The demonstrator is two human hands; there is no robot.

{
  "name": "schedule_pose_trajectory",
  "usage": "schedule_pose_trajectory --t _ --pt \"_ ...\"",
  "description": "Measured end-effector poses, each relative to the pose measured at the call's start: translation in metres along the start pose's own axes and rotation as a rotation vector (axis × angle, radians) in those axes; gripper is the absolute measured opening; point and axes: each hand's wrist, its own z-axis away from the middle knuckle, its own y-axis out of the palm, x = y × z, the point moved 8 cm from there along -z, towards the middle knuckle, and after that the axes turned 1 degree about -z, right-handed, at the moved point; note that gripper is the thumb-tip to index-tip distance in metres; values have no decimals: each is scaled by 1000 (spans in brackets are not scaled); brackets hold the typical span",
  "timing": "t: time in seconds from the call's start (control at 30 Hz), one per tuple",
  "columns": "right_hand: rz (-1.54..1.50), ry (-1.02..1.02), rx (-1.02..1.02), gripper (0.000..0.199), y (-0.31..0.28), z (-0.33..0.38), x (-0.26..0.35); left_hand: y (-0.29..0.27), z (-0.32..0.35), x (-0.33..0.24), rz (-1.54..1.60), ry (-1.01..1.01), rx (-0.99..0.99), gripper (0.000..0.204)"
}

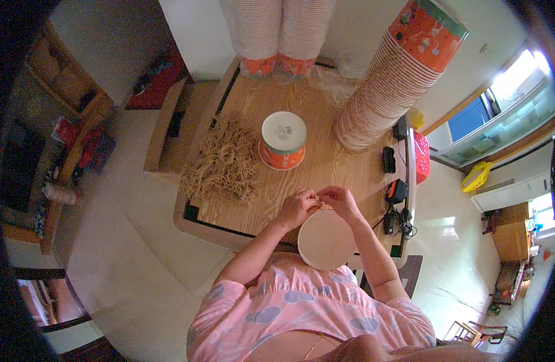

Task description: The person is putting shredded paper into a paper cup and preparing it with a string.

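Note:
A white-lined paper tub (327, 242) faces me with its mouth, between my body and the table's near edge. At its far rim my left hand (299, 209) is closed, fingertips pinched against the rim. My right hand (340, 203) meets it there, thumb and fingers pressed together. Something thin and tan shows between the fingertips, too small to name surely. Beyond my hands, upturned orange-and-green paper tubs (283, 158) stand nested on the table, white base up. To their left lies a tangled heap of tan cords (224, 160).
A tall leaning stack of nested tubs (389, 90) rises at the table's right. Plastic-wrapped stacks (253, 30) stand at the back. A black-and-orange device (396, 192) and coiled black cable (404, 223) lie along the right edge. A cardboard box (187, 120) adjoins the table's left side.

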Motion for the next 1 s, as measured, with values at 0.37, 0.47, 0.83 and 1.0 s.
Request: schedule_pose_trajectory --t 0.37,0.47,0.83,1.0 --pt "405 -1 -79 14 -4 15 10 6 11 21 221 -78 -95 14" --pt "505 -56 -85 15 -3 20 13 31 20 45 720 -428 6 15" --pt "635 -394 -439 8 10 49 50 61 41 56 1349 -968 38 16" --pt "685 -476 -450 7 12 55 62 59 43 53 1383 -983 26 15"
